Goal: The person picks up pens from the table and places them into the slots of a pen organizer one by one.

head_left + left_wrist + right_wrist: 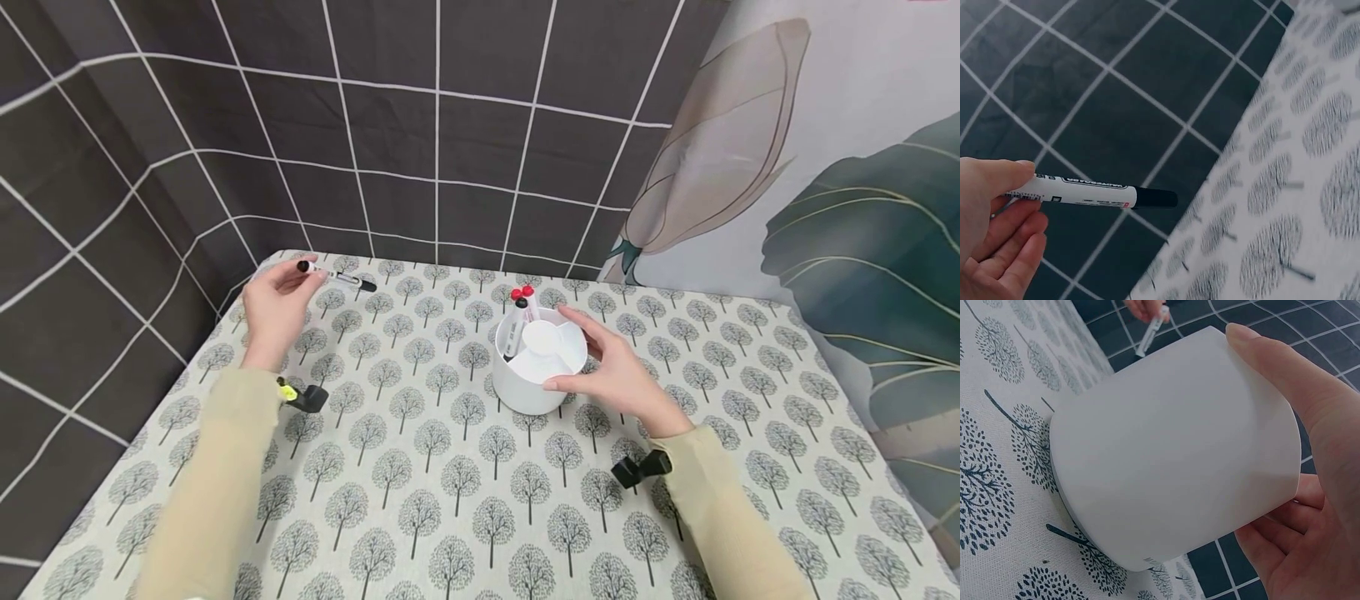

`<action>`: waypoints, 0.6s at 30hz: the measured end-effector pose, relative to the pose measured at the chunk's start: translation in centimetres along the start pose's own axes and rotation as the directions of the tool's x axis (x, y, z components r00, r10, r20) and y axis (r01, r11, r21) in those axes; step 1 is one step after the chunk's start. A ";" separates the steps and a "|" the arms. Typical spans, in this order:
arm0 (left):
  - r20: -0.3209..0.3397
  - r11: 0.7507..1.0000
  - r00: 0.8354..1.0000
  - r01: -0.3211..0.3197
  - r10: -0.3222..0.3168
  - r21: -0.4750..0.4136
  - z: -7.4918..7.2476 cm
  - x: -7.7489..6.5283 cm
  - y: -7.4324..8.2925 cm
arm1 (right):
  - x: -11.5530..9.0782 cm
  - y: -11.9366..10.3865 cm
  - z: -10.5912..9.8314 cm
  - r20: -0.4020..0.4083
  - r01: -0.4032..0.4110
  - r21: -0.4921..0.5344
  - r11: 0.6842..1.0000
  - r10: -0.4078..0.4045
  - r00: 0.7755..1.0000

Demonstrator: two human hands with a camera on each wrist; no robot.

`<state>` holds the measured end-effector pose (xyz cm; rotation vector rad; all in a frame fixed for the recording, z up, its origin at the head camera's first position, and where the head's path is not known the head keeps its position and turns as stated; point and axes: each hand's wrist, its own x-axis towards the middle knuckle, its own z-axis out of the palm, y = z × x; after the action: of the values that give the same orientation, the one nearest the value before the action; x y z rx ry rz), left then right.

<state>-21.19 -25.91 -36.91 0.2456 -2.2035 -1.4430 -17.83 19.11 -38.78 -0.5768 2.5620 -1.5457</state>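
Observation:
A whiteboard marker [1094, 192] with a white barrel and black cap is pinched between the thumb and fingers of my left hand [279, 307], raised above the far left of the table. Its cap points right in the left wrist view. My right hand [618, 371] grips the rim and side of a round white pen holder [531, 392], thumb toward the near side. Inside the holder, which has divided compartments, a black-capped marker [514, 330] and two red-capped markers [529, 302] stand in the back left section. In the right wrist view the holder's smooth wall [1172, 450] hides its contents.
A tree-patterned cloth [450, 492] covers the table. Behind it and to the left hangs a dark curtain with white grid lines [390, 125]. At the right is a pale cloth with large leaf prints [862, 225]. Each wrist carries a small black camera mount [641, 469].

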 end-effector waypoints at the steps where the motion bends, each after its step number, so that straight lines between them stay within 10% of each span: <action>1: 0.002 0.999 1.000 -0.006 0.006 -0.033 0.1 -0.1 0.3 | 0.0 0.0 0.0 0.000 -0.001 -0.002 1.000 0.001 1.000; 18: 0.040 0.931 0.992 -0.102 0.124 -0.351 2.8 -3.6 5.1 | 0.0 0.0 0.1 -0.003 0.006 0.008 1.000 -0.006 1.000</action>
<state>-18.89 -19.98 -34.29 -0.0476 -1.9259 -1.7605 -17.83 19.04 -38.80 -0.5827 2.5576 -1.5590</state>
